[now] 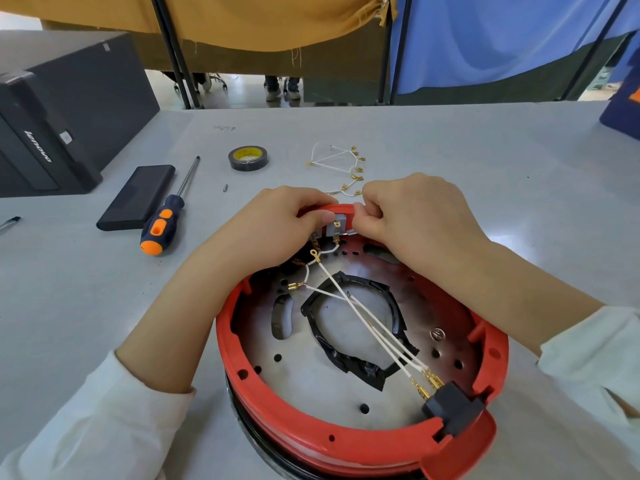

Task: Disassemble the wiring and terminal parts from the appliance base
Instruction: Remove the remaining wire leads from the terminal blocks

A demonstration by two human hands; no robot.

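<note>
A: Where's the round red plastic appliance base (346,441) sitting?
B: Near edge of the grey table (450,150). Left hand (273,223) and right hand (412,209) are both pinching the grey terminal block (334,227) at its far rim, white wires (367,320) trailing.

Readable text: one brand only
"lenovo" in white, sideways on black computer case (52,109) at far left; tape roll (248,158) label illegible
</note>
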